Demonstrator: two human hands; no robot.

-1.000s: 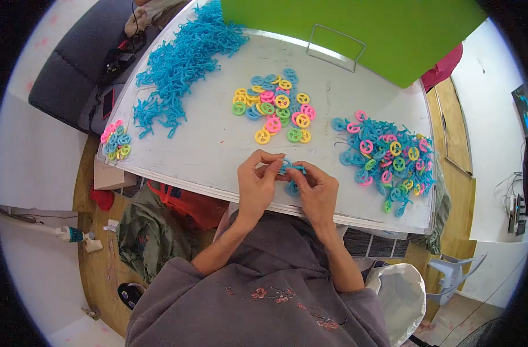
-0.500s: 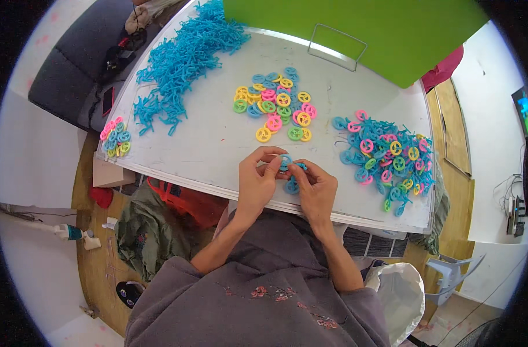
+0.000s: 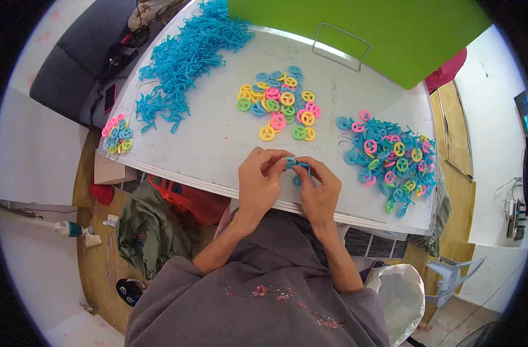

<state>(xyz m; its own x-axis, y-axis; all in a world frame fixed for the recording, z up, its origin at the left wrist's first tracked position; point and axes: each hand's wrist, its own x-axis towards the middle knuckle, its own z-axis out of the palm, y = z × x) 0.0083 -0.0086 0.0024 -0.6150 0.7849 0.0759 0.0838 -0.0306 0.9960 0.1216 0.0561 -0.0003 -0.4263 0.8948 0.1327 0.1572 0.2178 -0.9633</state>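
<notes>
Near the table's front edge my left hand [image 3: 260, 179] is closed, thumb and fingertips pinching a small blue plastic wheel [image 3: 290, 163]. My right hand [image 3: 322, 188] meets it there, pinching a thin blue plastic stick piece [image 3: 304, 166] against the wheel; whether the two are joined I cannot tell. Partly hidden behind my right fingers, another blue wheel [image 3: 297, 180] lies on the table. Beyond my hands is a loose group of spoked wheels [image 3: 287, 99] in yellow, pink, green and blue. At the right lies a heap of wheels with blue stick pieces attached [image 3: 385, 156].
A big pile of blue stick pieces [image 3: 189, 63] covers the far left of the white table [image 3: 194, 156]. A small cluster of wheels [image 3: 118, 136] sits at its left corner. A green board [image 3: 356, 34] with a wire loop [image 3: 342, 46] stands at the back. A white-lined bin [image 3: 397, 295] is beside me at lower right.
Both hands stay together, and the blue wheel between them has turned from facing up to more edge-on. My right hand has shifted slightly. The whole view has moved a little.
</notes>
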